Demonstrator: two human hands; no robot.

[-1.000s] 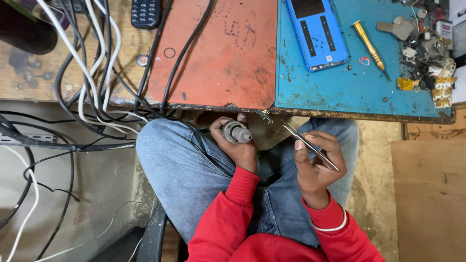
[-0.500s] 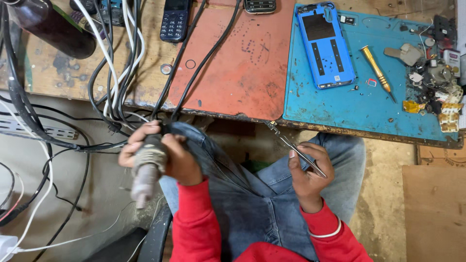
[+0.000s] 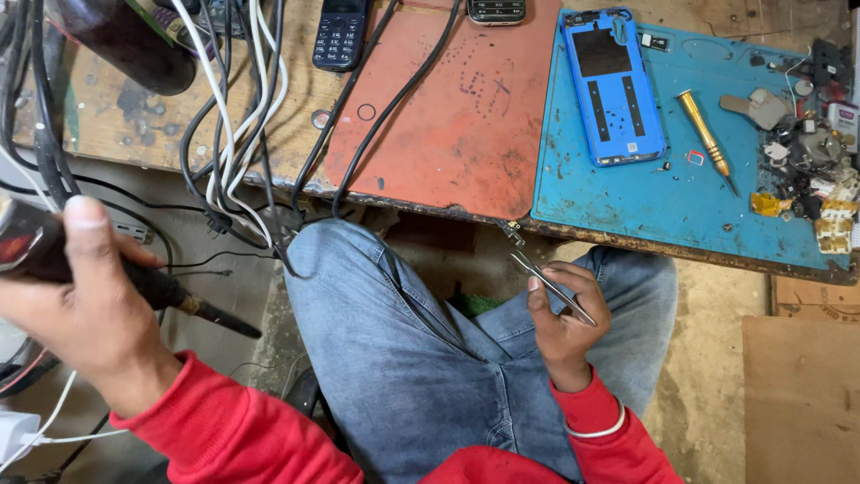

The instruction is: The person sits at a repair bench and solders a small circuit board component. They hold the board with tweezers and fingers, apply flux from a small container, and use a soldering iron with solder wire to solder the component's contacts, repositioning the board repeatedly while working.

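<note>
Left hand closed around a stiff, likely hot-tipped iron by its handle; right hand pinched thin, light, rigid tweezers below the tabletop.

Two hands are in view: the left hand grips one soldering iron, and the right hand holds one pair of tweezers. One workbench carries two mats, one orange mat and one blue mat. Three phones are counted: one dark keypad phone, one second handset cut by the top edge, and one opened blue phone shell. One brass-handled screwdriver lies on the blue mat. One heap of small parts sits at the right; its pieces are too small to count. One dark bottle stands top left. The cables cannot be counted reliably.
</note>
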